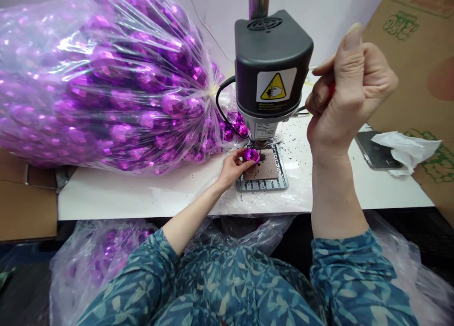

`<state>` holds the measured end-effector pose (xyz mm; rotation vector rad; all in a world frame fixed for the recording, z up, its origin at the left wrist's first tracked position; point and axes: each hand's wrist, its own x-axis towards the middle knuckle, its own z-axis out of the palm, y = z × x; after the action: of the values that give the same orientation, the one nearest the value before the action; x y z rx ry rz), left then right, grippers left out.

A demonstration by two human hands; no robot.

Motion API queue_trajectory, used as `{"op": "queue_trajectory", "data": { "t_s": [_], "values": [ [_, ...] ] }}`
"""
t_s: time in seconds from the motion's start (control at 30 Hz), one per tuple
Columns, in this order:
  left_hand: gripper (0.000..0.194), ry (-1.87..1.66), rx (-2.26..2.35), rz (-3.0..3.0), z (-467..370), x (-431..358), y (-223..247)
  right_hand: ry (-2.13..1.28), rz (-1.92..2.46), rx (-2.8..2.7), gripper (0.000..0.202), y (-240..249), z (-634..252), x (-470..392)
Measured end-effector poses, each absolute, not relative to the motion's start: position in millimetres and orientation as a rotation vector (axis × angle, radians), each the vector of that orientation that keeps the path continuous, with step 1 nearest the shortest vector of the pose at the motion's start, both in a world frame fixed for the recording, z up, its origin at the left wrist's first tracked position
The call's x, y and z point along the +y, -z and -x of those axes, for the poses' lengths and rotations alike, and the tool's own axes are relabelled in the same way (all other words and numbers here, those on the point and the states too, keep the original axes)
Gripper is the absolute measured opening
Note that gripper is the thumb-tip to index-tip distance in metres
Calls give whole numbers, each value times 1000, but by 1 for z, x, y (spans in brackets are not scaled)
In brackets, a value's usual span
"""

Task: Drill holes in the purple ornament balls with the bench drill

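Between the thumb and fingers of my left hand (234, 167) is a purple faceted disco ball (251, 156), held under the head of a small black drill press (271, 51). A brown square board (262, 173), sprinkled with dark crumbs, lies on the press's grey slotted base (283, 181) just below the ball. My right hand (351, 80) is raised at the right of the press, fingers wrapped round a red handle (332, 88) that shows only in part. The drill's tip is hard to make out behind the ball.
A large clear bag (117, 80) of purple disco balls fills the left side, with loose balls (236, 126) beside its tied neck. A phone (372, 151) and crumpled tissue (407, 148) lie at right, near a cardboard box (418, 70). Another plastic bag (95, 269) hangs below the table's front edge.
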<state>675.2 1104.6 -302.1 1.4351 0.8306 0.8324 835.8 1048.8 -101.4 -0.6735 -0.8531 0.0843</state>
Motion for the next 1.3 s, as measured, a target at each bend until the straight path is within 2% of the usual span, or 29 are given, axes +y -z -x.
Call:
{"op": "queue_trajectory", "data": {
  "t_s": [0.27,0.43,0.83,1.3],
  "values": [
    [62,-792,924,-1676,-683,1096,304,-67,640,-853,58,103,-837,1052],
    [56,-923,913,-1893,-688,1091,312,-93,701,-855,54,102,-836,1049],
    [60,-958,780,-1793,-695,1095,323,-54,671,-871,54,107,-837,1049],
    [60,-961,787,-1812,-695,1093,323,145,717,-840,46,141,-823,1029]
  ]
}}
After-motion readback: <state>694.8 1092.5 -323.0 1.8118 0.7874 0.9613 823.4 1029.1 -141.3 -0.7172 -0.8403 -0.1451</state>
